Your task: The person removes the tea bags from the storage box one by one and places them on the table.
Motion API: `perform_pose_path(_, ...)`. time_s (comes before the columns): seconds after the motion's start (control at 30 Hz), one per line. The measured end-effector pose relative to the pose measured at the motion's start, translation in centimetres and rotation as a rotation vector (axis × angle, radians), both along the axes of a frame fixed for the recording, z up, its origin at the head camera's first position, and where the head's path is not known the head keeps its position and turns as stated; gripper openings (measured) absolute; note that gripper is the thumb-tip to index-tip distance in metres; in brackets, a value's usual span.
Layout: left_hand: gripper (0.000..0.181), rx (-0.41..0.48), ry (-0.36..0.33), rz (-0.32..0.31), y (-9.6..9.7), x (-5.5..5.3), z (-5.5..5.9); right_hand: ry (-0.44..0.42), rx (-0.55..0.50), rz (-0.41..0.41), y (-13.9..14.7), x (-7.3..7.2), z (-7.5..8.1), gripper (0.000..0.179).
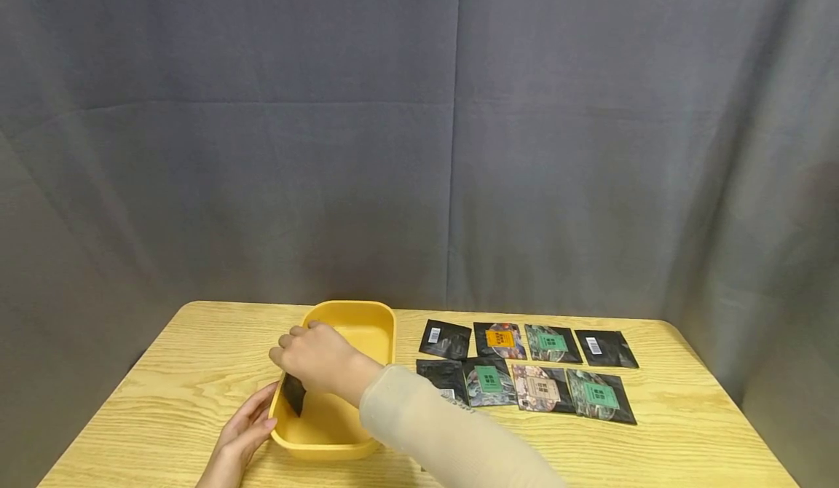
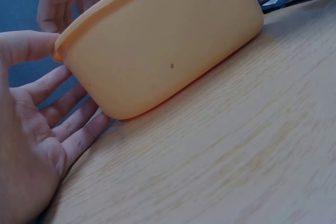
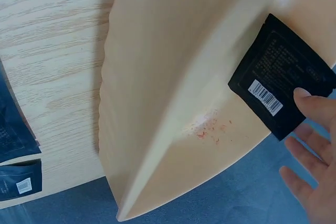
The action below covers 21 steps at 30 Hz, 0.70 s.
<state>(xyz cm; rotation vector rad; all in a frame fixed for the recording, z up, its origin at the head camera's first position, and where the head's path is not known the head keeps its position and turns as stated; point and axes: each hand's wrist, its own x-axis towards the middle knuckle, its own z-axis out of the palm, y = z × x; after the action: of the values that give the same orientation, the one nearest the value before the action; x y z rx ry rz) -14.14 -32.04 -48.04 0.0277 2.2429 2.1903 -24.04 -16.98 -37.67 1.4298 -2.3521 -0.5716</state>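
My right hand (image 1: 317, 357) pinches a small black sachet (image 3: 278, 74) between thumb and fingers. The sachet hangs tilted inside a yellow plastic tub (image 1: 334, 430), near its left wall; its side with a white barcode label shows in the right wrist view. With the thumb at the rim and the fingers against the outer wall, my left hand (image 2: 58, 108) holds the tub's near left side. The tub stands on the wooden table.
Right of the tub lie several sachets in two rows, among them an orange-labelled sachet (image 1: 500, 339), a green-labelled sachet (image 1: 489, 381) and a barcode-side-up sachet (image 1: 606, 348). A grey curtain (image 1: 419, 146) hangs behind the table (image 1: 682, 430). My right sleeve (image 1: 446, 430) crosses in front.
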Motion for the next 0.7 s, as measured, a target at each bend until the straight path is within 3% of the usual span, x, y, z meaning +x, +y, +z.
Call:
perform_pose_path(0.23, 0.053, -0.004, -0.002, -0.005, 0.1, 0.2, 0.1, 0.027, 0.007, -0.039, 0.0, -0.1, -0.4, 0.022)
perform_pose_path(0.5, 0.053, 0.004, -0.011, 0.004, 0.2, 0.1, 0.2, -0.005, -0.008, -0.078, 0.5, -0.7, -0.3, 0.015)
perform_pose_path(0.7, 0.053, 0.002, -0.017, 0.003, 0.2, 0.1, 0.2, -0.033, -0.04, -0.071, 1.3, -1.1, 0.1, 0.02)
